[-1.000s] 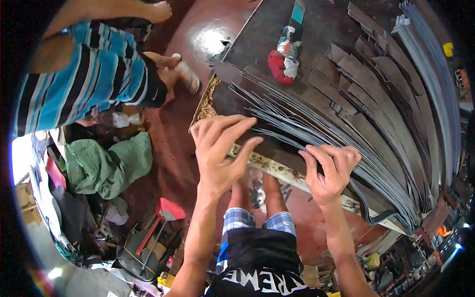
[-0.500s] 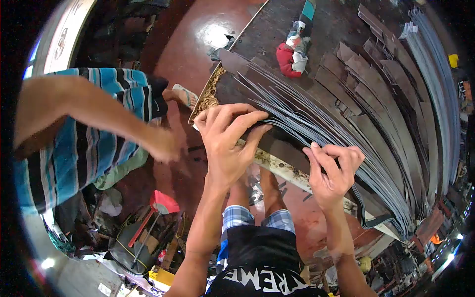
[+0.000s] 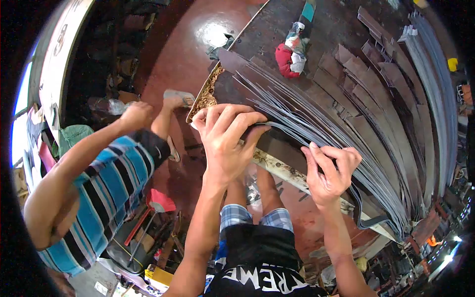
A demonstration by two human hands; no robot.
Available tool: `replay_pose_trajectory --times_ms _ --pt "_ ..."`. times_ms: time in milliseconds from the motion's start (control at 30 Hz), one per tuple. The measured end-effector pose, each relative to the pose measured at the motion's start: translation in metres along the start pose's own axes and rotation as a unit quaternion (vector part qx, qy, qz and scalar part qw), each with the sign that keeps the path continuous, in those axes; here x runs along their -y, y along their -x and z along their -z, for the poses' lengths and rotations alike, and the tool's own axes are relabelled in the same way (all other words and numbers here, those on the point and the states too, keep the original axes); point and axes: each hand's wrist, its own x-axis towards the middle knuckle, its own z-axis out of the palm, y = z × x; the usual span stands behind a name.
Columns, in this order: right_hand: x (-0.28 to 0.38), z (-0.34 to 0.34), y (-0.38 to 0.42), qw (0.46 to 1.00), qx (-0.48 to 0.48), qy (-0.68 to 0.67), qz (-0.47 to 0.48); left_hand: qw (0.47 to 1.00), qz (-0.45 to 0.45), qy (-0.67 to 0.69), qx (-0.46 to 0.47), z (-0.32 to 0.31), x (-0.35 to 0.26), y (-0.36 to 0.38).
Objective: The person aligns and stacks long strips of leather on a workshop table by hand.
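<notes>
Thumb and bent fingers of my left hand (image 3: 223, 141) close on a thin dark strip with a grey edge (image 3: 287, 131) near the table's front edge. My right hand (image 3: 330, 171) pinches the same strip farther right, between thumb and index fingertip. The strip spans the gap between both hands, then loops down past my right hand to the table's right end. Right behind it lies a fanned stack of long, thin, dark strips (image 3: 381, 185) with grey edges, close to my fingertips. Their material looks like leather or rubber sheet.
More brown strips (image 3: 366, 74) and a bluish-grey bundle (image 3: 435, 99) spread over the dark table (image 3: 324, 27). A red and white cloth bundle (image 3: 287, 59) lies at the back. The table's pale front edge (image 3: 284, 173) is worn. Left, a person in a striped shirt (image 3: 111, 185) stands near a red dustpan (image 3: 161, 200).
The person at the left has shifted, with their arm now reaching toward the back left. My hands keep nearly the same place and grip on the strip.
</notes>
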Motion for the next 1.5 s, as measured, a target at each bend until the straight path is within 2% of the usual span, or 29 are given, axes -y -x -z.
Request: replay_pose_trajectory --times_ms 267,467,600,700,1167,1233,1500 --pt "0.007 -0.003 -0.005 1.0 -0.003 -0.002 -0.008 1.0 0.002 0.02 0.003 0.004 0.008 0.002" --pt "0.01 -0.004 -0.008 1.0 0.004 -0.01 0.002 0.998 0.013 0.041 -0.054 -0.006 0.011 0.009" --pt "0.009 -0.006 -0.007 1.0 0.009 0.002 -0.004 0.998 0.011 0.036 -0.056 -0.003 0.013 0.013" --pt "0.008 -0.003 -0.008 1.0 0.014 0.004 0.009 0.996 -0.053 0.057 -0.043 0.001 0.023 0.016" --pt "0.012 0.001 -0.009 0.999 0.037 -0.008 -0.034 0.998 -0.005 0.06 -0.033 0.0 0.015 0.008" --pt "0.012 0.003 -0.01 0.998 0.052 -0.014 -0.017 0.998 -0.005 0.063 -0.027 0.002 0.015 0.007" --pt "0.016 0.005 -0.011 0.998 0.05 -0.016 -0.042 0.997 -0.004 0.075 -0.012 0.004 0.017 0.008"
